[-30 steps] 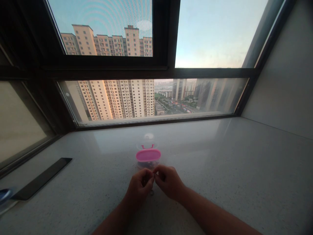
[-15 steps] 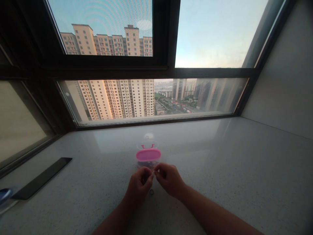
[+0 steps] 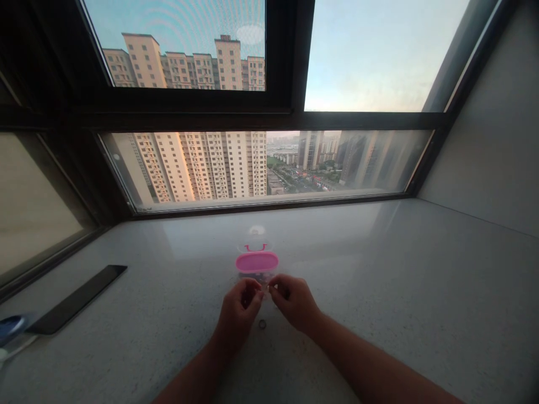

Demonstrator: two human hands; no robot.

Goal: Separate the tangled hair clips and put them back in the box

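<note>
My left hand (image 3: 240, 311) and my right hand (image 3: 295, 300) meet low in the middle of the view, fingers curled and pinched, fingertips almost touching. What they pinch is too small to make out. A small ring (image 3: 262, 324) lies on the pale stone sill (image 3: 379, 280) between the two hands. Just beyond the fingertips stands a small clear box with a pink lid (image 3: 256, 262) and a pink clasp at its far side.
A dark flat phone-like slab (image 3: 76, 300) lies at the left of the sill, with a blue object (image 3: 10, 325) at the left edge. The dark window frame (image 3: 269, 207) bounds the far side, and a grey wall (image 3: 484, 168) closes the right.
Both hands stay pinched together near the pink-lidded box with only slight finger movement. The camera has tilted a little, shifting everything slightly up in the picture.
</note>
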